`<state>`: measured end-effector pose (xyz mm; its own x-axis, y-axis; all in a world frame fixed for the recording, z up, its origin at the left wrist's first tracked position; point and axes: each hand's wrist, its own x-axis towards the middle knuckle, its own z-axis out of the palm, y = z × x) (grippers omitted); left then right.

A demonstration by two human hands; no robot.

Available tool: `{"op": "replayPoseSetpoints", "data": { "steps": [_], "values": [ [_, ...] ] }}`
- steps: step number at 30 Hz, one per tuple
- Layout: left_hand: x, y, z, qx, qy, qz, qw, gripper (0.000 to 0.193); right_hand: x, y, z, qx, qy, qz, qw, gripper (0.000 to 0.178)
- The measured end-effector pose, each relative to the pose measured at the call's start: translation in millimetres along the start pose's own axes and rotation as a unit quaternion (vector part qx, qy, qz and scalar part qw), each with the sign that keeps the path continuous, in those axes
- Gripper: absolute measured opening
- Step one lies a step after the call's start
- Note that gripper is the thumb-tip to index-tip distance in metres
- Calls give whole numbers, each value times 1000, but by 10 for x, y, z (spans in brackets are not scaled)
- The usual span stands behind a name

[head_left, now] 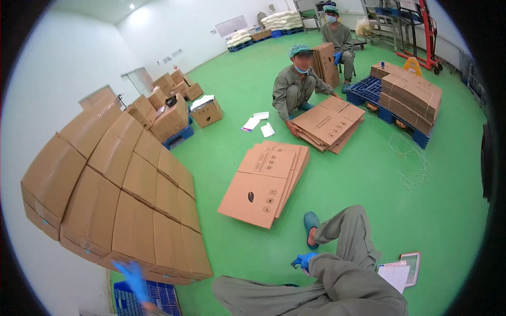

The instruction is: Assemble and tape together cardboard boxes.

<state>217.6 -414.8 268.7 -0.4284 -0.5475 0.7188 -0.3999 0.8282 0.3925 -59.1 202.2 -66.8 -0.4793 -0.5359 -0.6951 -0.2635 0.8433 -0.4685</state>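
My left hand [134, 280], in a blue glove and smeared by motion, reaches out at the lower left with its fingers stretched. It is at the lower edge of a large stack of closed brown cartons [134, 231], above a blue plastic crate [126, 297]; whether it touches a carton I cannot tell. My right hand [304, 260], also blue-gloved, is closed beside my bent leg. A small dark object [294, 264] sticks out of its fingers, too small to name. Ahead of me, flattened cardboard boxes [253, 195] lie in a pile on the green floor.
A crouching person [299, 84] handles another pile of flattened boxes [329, 124]; a second person [337, 39] sits behind. Bundled cardboard [411, 97] rests on a blue pallet [365, 90], near loose strapping [411, 163]. Papers [394, 275] and a tray-like frame [412, 268] lie at my right.
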Motion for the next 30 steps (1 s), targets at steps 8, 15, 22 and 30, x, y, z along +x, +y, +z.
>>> {"op": "replayPoseSetpoints", "data": {
  "steps": [8, 15, 22, 30],
  "values": [
    [-3712, 855, 191, -159, -140, -508, 835, 32, -323, 251, 238, -5, -48, -27, 998, 62],
    [-5863, 872, -197, -137, -13, -412, 901, 31, -883, 66, 277, -16, -76, -3, 997, 64],
    [-7470, 1261, -449, 194, -352, -504, 765, 39, -1047, -30, 744, -100, -237, -33, 966, 76],
    [-7520, 1884, -783, 200, -344, -569, 719, 83, -1346, 145, 1035, -101, -242, 45, 964, 87]
  ]
}}
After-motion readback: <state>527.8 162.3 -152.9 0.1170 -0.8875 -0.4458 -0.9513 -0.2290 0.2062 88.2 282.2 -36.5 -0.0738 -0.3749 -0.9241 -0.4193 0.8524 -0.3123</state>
